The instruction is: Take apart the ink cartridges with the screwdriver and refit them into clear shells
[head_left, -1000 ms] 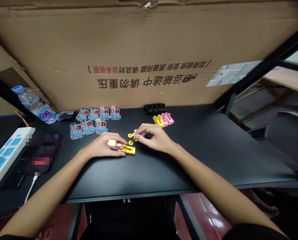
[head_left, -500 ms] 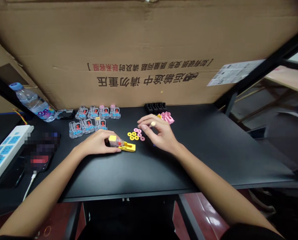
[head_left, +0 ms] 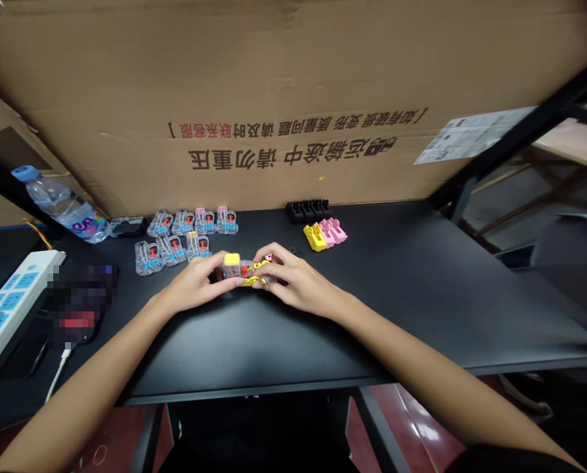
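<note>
**Right hand (head_left: 298, 282) moves in to meet the left hand (head_left: 195, 284)**

Since half a second ago the right hand has come leftward and nearer the front edge of the worktop (head_left: 352, 335), its fingers now beside the piece that the left hand grips. The left thumb and fingers are clasped around a clear housing (head_left: 231, 270) with a yellow cap (head_left: 232, 259); this stands left of the worktop's middle, between front and back edges. A yellow base (head_left: 250, 282) juts from it toward the right hand, which pinches a small gold-ended part (head_left: 264, 280). Whether that part touches the base cannot be told.

Yellow rings (head_left: 260, 265) and a pink ring (head_left: 268, 258) show just behind the right fingers, which partly hide them.

Farther out, a yellow holder (head_left: 314, 237) touches pink holders (head_left: 333, 231) toward the back edge, with a row of black parts (head_left: 307, 211) behind them. Left of these, seven clear units (head_left: 172, 249) lie in two rows, four nearer the back edge and three in front. Near the worktop's back left corner are a black box (head_left: 127, 226) and a leaning bottle (head_left: 69, 209).
</note>
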The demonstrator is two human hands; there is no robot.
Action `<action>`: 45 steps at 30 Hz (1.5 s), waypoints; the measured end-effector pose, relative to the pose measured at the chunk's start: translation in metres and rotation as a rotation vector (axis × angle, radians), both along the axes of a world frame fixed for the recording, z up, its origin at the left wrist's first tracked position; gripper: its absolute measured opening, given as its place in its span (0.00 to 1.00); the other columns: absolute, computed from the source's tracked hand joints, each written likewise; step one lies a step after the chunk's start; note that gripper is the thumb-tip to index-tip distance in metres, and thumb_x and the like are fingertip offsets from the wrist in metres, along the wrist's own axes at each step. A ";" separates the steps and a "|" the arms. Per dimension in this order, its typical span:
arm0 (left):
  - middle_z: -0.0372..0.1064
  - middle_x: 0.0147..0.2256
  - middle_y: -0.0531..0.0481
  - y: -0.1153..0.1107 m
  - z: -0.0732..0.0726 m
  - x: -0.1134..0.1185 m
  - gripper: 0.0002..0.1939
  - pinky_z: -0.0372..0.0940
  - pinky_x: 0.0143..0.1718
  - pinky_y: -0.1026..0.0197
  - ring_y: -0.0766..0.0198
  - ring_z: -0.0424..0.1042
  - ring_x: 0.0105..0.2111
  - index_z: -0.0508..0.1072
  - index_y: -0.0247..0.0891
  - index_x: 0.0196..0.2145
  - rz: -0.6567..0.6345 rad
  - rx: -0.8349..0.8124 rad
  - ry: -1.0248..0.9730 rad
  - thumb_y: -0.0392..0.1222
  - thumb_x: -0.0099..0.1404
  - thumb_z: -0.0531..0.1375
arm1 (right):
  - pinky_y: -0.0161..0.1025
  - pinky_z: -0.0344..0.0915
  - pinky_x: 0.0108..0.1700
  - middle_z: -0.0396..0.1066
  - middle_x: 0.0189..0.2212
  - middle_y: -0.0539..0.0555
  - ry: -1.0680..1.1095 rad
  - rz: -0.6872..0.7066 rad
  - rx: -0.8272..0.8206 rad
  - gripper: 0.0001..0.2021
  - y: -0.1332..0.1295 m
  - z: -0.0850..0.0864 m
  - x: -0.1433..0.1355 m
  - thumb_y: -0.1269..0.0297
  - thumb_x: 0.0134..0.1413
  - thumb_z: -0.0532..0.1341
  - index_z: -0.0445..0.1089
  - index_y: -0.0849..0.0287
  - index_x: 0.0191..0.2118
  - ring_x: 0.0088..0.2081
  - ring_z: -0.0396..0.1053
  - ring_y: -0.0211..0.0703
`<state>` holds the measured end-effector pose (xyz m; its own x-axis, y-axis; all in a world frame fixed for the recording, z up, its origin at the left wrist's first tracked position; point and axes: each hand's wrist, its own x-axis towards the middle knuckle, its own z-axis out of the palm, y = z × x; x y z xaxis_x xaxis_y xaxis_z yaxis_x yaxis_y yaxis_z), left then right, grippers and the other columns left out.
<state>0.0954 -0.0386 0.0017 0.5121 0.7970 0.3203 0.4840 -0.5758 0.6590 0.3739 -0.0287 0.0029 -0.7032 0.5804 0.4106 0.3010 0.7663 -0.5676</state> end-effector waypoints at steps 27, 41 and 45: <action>0.78 0.49 0.44 0.000 -0.001 -0.002 0.11 0.76 0.46 0.61 0.60 0.80 0.47 0.71 0.40 0.54 -0.165 0.329 0.076 0.42 0.77 0.63 | 0.41 0.65 0.32 0.71 0.28 0.52 0.128 -0.080 0.324 0.07 0.005 -0.006 -0.003 0.64 0.73 0.62 0.76 0.56 0.40 0.29 0.67 0.42; 0.81 0.46 0.44 0.000 -0.003 0.001 0.12 0.79 0.43 0.60 0.59 0.83 0.44 0.71 0.38 0.55 -0.147 0.539 0.091 0.44 0.78 0.61 | 0.39 0.62 0.31 0.72 0.30 0.53 0.138 -0.109 0.379 0.06 0.003 -0.005 -0.005 0.67 0.72 0.63 0.74 0.59 0.40 0.29 0.66 0.41; 0.81 0.47 0.43 0.000 -0.002 0.000 0.12 0.79 0.44 0.59 0.58 0.83 0.45 0.72 0.37 0.55 -0.153 0.558 0.101 0.44 0.78 0.62 | 0.39 0.63 0.32 0.73 0.32 0.54 0.147 -0.127 0.357 0.06 0.004 -0.008 -0.003 0.67 0.72 0.63 0.75 0.59 0.40 0.30 0.67 0.40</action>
